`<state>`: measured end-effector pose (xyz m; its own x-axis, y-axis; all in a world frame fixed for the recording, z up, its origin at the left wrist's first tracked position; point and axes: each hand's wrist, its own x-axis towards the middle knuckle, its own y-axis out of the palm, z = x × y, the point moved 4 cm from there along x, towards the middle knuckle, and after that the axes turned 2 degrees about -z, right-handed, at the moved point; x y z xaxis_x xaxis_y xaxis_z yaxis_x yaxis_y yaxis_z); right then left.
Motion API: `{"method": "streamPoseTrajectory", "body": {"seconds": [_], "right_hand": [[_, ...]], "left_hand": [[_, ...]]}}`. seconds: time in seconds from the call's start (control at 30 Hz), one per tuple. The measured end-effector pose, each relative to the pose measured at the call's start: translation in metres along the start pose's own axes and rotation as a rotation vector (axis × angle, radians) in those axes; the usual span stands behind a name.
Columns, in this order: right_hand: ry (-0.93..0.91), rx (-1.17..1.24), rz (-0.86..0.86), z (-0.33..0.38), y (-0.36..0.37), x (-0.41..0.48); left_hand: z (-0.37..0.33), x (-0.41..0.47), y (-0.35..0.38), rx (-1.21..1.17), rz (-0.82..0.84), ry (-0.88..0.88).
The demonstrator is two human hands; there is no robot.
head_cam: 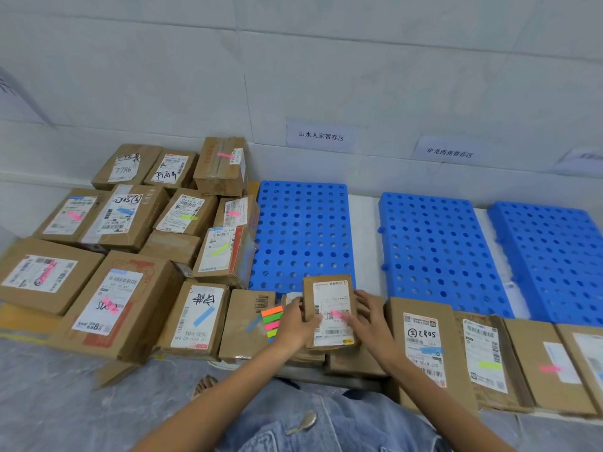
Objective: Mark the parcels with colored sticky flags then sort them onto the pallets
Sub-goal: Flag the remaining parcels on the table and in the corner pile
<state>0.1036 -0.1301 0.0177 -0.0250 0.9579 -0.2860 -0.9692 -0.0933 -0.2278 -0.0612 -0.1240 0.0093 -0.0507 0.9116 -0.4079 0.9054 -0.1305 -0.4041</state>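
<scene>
Left grip [295, 324] wraps its fingers round the left edge of a small parcel [329, 308], holding it up, label facing the camera. Right grip [368, 318] is loose, fingers spread past the right edge, thumb pressing a pink flag [337, 314] onto the shipping label. A pad of sticky flags [272, 321], orange, green, pink and yellow, sits tight against the left hand; I can't tell if it's actually held.

So we're at the marking step, and it looks just about done for this box. Next call, I'd say: rub the flag flat, match pink to its pallet, then reach forward and set the parcel down.

Three blue perforated pallets wait on the floor ahead, nearest [303, 230], middle [434, 249] and far right [551, 256], none carrying a parcel yet. Paper signs [321, 136] on the white wall sit above them. Flagged parcels [130, 210] crowd the floor to the left, and more boxes [424, 347] line up at right.
</scene>
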Motion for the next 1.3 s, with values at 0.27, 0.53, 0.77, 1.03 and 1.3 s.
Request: {"method": "streamPoseTrajectory", "body": {"seconds": [0.27, 0.53, 0.77, 1.03, 1.3], "right_hand": [[-0.095, 0.136, -0.168, 0.083, 0.044, 0.044], [-0.246, 0.181, 0.052, 0.215, 0.167, 0.103], [-0.207, 0.068, 0.338, 0.257, 0.312, 0.131], [-0.139, -0.145, 0.351, 0.257, 0.426, 0.176], [-0.043, -0.134, 0.25, 0.255, 0.461, 0.233]], "left_hand": [[-0.037, 0.015, -0.082, -0.247, -0.245, 0.118], [-0.062, 0.031, -0.26, -0.366, -0.507, 0.247], [0.002, 0.05, -0.419, -0.368, -0.635, 0.117], [0.114, 0.118, -0.587, -0.176, -0.717, -0.11], [0.159, 0.201, -0.628, 0.048, -0.332, -0.304]]}}
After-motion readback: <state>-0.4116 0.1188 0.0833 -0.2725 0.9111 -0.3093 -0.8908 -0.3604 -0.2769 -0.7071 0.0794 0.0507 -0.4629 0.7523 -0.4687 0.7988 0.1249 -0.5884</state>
